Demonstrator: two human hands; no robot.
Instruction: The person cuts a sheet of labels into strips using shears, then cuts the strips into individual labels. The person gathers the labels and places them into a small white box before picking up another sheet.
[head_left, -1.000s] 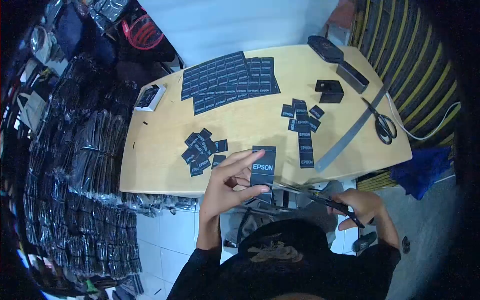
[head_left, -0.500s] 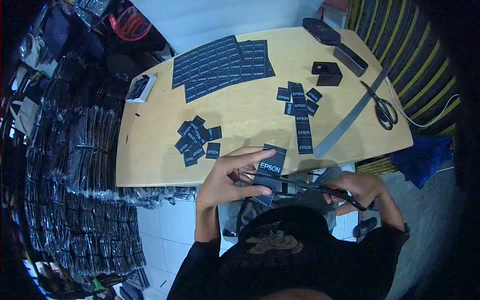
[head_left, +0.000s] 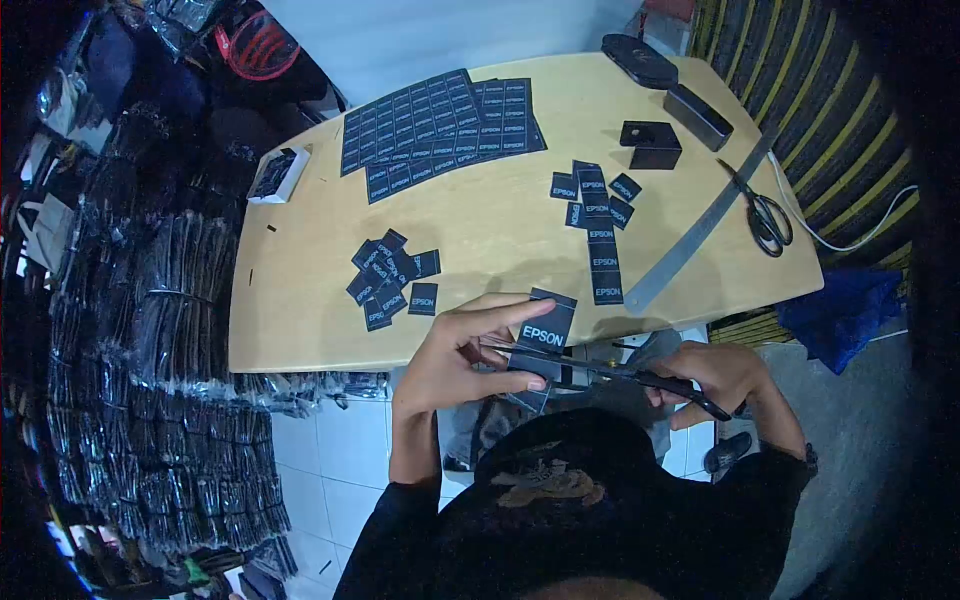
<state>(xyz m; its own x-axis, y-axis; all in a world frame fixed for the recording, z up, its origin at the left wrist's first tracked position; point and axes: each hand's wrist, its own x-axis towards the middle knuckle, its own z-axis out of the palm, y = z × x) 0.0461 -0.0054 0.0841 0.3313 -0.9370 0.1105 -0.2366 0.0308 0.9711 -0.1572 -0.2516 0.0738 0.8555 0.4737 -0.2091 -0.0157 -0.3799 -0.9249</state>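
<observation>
Pinching a strip (head_left: 546, 322) at the lower centre of the frame in the left hand (head_left: 458, 355). Gripping scissors (head_left: 655, 380) by the handles in the right hand (head_left: 718, 375), across the strip. Facing a table (head_left: 490, 220) with a label pile (head_left: 387, 272) left of centre, a longer strip (head_left: 604, 262) and loose labels (head_left: 563, 185) right of centre, sheets (head_left: 420, 130) at upper centre, a ruler (head_left: 695, 237) and second scissors (head_left: 753, 195) at right.

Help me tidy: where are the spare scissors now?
In the head view, the spare scissors lie at right on the table, blades crossing the long grey strip.
</observation>
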